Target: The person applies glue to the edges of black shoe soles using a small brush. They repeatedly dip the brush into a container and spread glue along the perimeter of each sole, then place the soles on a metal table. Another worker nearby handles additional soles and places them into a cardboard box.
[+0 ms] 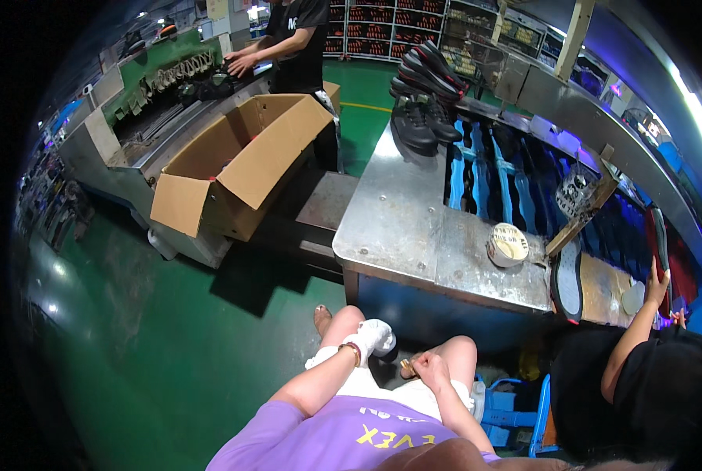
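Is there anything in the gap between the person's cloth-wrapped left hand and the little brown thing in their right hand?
Nothing visible. The left hand, wrapped in white cloth, and the right hand, pinching a small brown object, hover apart above the knees with open space between them.

The single head-worn fisheye looks steeply down from above the seated person's lap, close to the knees at 6 o'clock, facing forward over the metal worktable (398,212) at 1 o'clock toward the cardboard box (237,161) at 11 o'clock.
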`<move>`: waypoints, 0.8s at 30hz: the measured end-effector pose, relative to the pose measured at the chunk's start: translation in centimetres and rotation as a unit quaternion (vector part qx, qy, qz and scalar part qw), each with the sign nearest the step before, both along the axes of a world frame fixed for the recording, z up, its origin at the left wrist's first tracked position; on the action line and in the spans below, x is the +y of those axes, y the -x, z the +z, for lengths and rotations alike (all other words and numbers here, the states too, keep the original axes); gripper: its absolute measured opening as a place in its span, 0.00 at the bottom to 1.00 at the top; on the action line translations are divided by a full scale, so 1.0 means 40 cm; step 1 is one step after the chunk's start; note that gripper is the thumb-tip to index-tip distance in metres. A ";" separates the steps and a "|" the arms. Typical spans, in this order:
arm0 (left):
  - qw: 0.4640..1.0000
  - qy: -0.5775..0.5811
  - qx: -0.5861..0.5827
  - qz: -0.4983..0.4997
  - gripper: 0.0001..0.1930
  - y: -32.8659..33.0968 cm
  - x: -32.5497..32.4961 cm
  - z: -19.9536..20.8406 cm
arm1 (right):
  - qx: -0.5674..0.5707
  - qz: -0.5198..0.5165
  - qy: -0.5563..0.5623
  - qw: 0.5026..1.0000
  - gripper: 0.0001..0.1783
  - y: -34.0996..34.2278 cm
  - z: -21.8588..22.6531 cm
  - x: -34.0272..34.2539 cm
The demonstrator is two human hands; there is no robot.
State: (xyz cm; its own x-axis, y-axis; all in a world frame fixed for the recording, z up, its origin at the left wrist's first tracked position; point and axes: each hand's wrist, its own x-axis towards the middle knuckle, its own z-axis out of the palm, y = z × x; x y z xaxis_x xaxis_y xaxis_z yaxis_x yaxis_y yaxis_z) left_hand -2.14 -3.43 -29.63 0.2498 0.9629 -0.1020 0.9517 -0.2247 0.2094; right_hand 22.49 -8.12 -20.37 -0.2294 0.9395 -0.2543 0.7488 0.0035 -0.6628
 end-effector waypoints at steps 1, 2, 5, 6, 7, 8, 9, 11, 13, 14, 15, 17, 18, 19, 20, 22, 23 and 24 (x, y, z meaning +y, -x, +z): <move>0.999 0.041 0.007 0.027 0.09 -0.006 0.005 -0.010 | -0.004 0.004 -0.015 1.000 0.16 -0.002 -0.007 -0.003; 1.000 0.017 0.017 0.015 0.09 -0.006 0.006 -0.020 | -0.007 0.008 -0.031 0.999 0.16 -0.002 -0.014 0.000; 1.000 -0.021 0.002 -0.014 0.06 -0.006 0.004 -0.022 | -0.008 0.007 -0.024 1.000 0.16 -0.005 -0.015 0.003; 1.000 -0.011 -0.003 -0.002 0.06 -0.002 0.003 -0.017 | -0.006 0.010 -0.022 1.000 0.16 -0.004 -0.013 0.004; 1.000 -0.001 -0.010 0.007 0.06 -0.007 0.000 0.004 | -0.006 0.008 -0.019 1.000 0.16 -0.005 -0.005 0.004; 1.000 0.009 -0.016 0.016 0.07 -0.010 -0.004 0.021 | -0.004 0.008 -0.016 1.000 0.17 -0.007 -0.001 0.003; 0.989 0.051 -0.119 0.067 0.07 -0.015 -0.007 0.038 | -0.005 0.005 -0.018 1.000 0.17 -0.012 -0.009 0.003; 0.925 0.129 -0.316 0.169 0.07 -0.014 -0.012 0.064 | -0.002 0.004 -0.024 1.000 0.16 -0.010 -0.024 0.005; 0.951 0.142 -0.239 0.136 0.08 -0.011 -0.009 0.084 | -0.005 0.007 -0.019 1.000 0.16 -0.012 -0.026 0.004; 0.961 0.147 -0.200 0.120 0.08 -0.008 -0.007 0.089 | -0.006 0.010 -0.016 1.000 0.16 -0.010 -0.023 0.004; 0.968 0.147 -0.170 0.109 0.08 -0.008 -0.010 0.094 | -0.004 0.010 -0.017 1.000 0.16 -0.008 -0.025 0.005; 0.974 0.141 -0.145 0.102 0.07 -0.008 -0.010 0.094 | 0.001 0.010 -0.016 1.000 0.16 -0.006 -0.026 0.001; 0.972 0.137 -0.156 0.109 0.07 -0.012 -0.014 0.094 | 0.003 0.006 -0.013 1.000 0.16 -0.006 -0.026 0.001; 0.967 0.138 -0.180 0.120 0.06 -0.011 -0.018 0.100 | 0.004 0.004 -0.010 1.000 0.16 -0.002 -0.018 -0.002; 0.959 0.143 -0.205 0.133 0.06 -0.017 -0.021 0.122 | 0.005 -0.002 -0.007 1.000 0.16 -0.002 -0.008 -0.002; 0.952 0.142 -0.241 0.122 0.06 -0.020 -0.037 0.182 | 0.002 -0.004 -0.005 1.000 0.16 -0.006 -0.006 0.001; 0.949 0.141 -0.258 0.117 0.06 -0.019 -0.039 0.194 | 0.005 -0.007 -0.011 1.000 0.16 -0.008 -0.016 0.000; 0.966 0.114 -0.213 0.091 0.06 -0.019 -0.034 0.173 | 0.008 -0.009 -0.017 1.000 0.16 -0.011 -0.023 0.003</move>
State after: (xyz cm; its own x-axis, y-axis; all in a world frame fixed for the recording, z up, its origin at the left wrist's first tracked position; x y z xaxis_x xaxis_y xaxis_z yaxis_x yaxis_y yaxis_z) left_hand -1.37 -4.77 -22.73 0.1452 0.9596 -0.2411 0.7882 0.0351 0.6144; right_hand 22.92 -8.01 -21.29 -0.2156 0.9519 -0.2177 0.7385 0.0130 -0.6742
